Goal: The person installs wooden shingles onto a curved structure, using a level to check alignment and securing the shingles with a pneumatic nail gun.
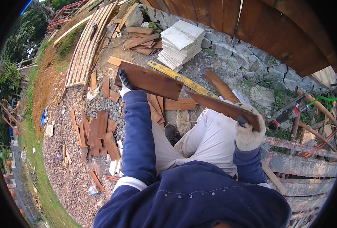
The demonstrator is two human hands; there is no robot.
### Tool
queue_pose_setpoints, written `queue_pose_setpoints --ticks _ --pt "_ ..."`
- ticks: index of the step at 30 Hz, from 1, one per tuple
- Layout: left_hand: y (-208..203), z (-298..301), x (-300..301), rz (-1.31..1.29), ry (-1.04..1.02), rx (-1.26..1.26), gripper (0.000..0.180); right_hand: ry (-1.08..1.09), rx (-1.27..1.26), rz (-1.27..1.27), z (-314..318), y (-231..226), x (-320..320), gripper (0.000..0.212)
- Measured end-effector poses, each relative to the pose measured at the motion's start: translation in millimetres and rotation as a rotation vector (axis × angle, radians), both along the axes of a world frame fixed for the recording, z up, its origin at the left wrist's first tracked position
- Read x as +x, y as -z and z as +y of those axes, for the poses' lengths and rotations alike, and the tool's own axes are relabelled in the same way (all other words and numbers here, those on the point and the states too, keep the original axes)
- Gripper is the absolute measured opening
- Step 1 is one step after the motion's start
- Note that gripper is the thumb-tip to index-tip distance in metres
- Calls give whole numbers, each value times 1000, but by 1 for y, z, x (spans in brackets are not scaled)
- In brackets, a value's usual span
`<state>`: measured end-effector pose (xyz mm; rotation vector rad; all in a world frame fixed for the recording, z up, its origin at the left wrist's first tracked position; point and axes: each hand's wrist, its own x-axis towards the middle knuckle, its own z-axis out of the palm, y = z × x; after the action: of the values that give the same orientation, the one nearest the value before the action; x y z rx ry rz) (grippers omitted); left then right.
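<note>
My left hand [124,86], in a white and dark work glove, grips the left end of a wide reddish-brown plank [151,80] held out over the gravel. My right hand [248,133], in a pale glove, grips the end of a second brown plank [221,107] that slants up to the left across my light trousers. A yellow spirit level [183,79] lies on the ground between the two planks. One dark shoe [172,133] shows below the planks.
Short brown board offcuts [98,131] lie scattered on the gravel at left. A stack of pale stone tiles [181,41] sits by a stone wall base and wooden fence [252,22]. Long timber battens [87,41] lie upslope. Rusty metal rails [301,167] and a red-tipped power tool [286,116] are at right.
</note>
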<state>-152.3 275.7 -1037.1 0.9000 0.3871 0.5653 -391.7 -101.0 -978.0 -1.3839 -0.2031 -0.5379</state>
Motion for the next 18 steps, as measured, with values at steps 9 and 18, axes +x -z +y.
queue_pose_setpoints --ticks 9,18 --pt "63 76 17 184 216 596 47 698 175 64 -192 -65 -115 59" --pt "20 1 10 110 38 188 66 1193 -265 901 -285 9 -201 53"
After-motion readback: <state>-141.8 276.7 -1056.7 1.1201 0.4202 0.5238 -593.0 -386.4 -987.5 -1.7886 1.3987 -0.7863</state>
